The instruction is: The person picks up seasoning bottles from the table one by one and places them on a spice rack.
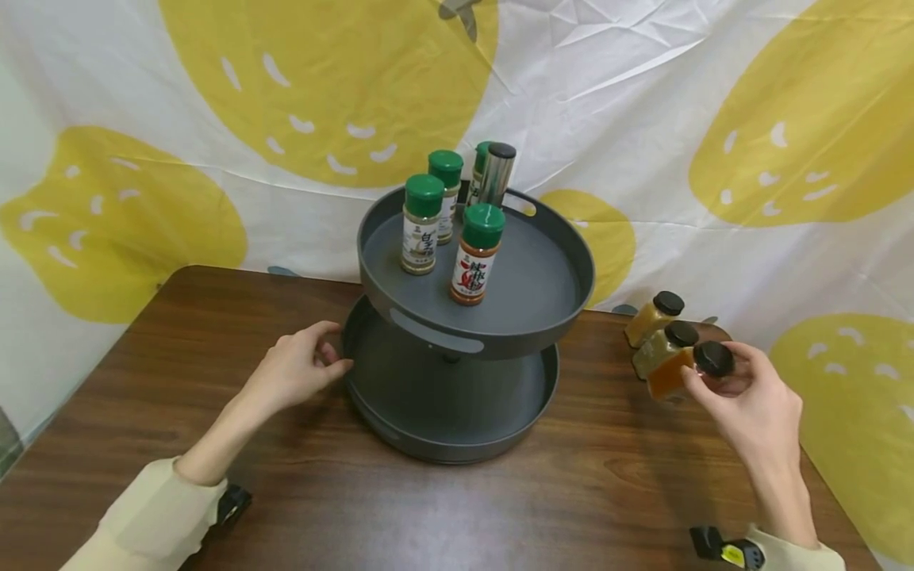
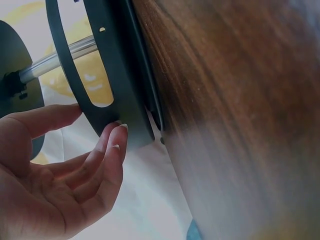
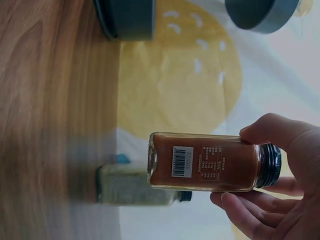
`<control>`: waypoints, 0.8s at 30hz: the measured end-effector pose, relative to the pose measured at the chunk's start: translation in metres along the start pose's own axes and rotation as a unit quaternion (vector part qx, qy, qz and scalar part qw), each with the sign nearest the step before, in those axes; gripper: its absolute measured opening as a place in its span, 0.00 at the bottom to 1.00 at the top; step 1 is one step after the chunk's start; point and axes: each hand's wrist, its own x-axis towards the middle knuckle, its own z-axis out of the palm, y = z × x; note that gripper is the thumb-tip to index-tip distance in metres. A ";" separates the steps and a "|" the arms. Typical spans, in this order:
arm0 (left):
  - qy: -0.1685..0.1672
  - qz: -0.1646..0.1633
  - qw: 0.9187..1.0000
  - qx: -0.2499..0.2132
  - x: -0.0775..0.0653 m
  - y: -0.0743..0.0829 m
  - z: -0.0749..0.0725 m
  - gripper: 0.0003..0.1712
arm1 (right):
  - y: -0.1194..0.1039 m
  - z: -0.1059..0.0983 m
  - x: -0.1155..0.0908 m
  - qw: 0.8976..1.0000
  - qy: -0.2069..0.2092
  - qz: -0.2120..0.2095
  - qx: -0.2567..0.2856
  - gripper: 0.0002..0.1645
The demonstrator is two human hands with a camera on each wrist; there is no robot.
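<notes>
Pinching the orange-brown jar (image 3: 207, 162) near its top, my right hand (image 1: 764, 408) holds its long axis roughly upright above the tabletop (image 1: 607, 492), right of the lower tray (image 1: 435, 449), which my loosely spread left hand (image 1: 289, 366) touches.

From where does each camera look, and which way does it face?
Head: on the head, facing forward and down at the two-tier rack; left hand, right hand and sleeves show.
Left wrist: on that wrist, facing the lower tray; left hand shows.
Right wrist: on that wrist, facing the held jar; right hand shows.
Head and right-wrist views share the held jar.
</notes>
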 end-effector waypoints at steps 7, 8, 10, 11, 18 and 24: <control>0.002 0.004 1.000 0.002 0.000 -0.001 0.000 0.31 | -0.025 -0.003 -0.008 0.998 0.032 -0.010 0.048 0.36; 0.001 0.003 1.000 0.002 0.000 -0.001 0.001 0.31 | -0.029 -0.003 -0.010 0.997 0.037 -0.014 0.061 0.36; -0.002 0.003 1.000 0.003 0.000 0.000 0.001 0.32 | -0.037 -0.002 -0.013 0.994 0.046 -0.032 0.092 0.35; -0.003 0.002 1.000 0.004 0.000 0.000 0.001 0.32 | -0.042 -0.002 -0.015 0.992 0.048 -0.043 0.106 0.35; -0.003 0.003 1.000 0.007 0.000 0.002 0.001 0.31 | -0.065 0.003 -0.027 0.982 0.046 -0.073 0.168 0.38; -0.007 -0.001 1.000 0.008 0.000 0.002 0.000 0.32 | -0.078 0.010 -0.033 0.977 0.032 -0.077 0.197 0.37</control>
